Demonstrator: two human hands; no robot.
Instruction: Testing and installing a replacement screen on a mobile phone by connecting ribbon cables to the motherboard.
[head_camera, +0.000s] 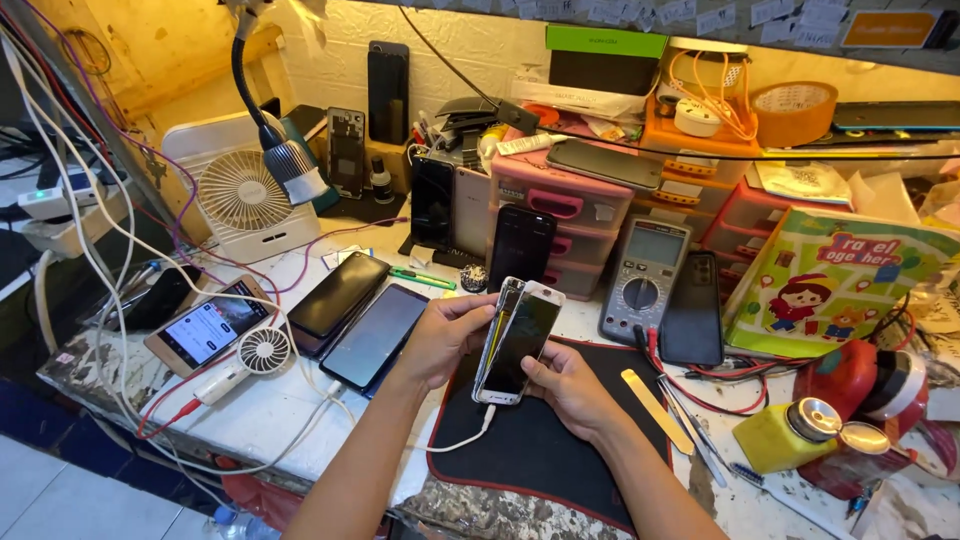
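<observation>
A cluttered repair bench (300, 410), phones, drawers and a multimeter (643, 280) crowding its far edge — at centre, above a black work mat (540, 440), a white smartphone (517, 340) is held with its screen lifted off the frame like a book. Left hand (445, 335), at 9 o'clock, pinches the frame; right hand (565, 385), at 5 o'clock, grips the btm edge. A white cable (455, 442) trails from the btm port. Best approach, prob.: open slowly, even pressure — don't strain what joins the halves.

head cam | 1 view | looks down, forward | close over workbench (300, 400)
</observation>
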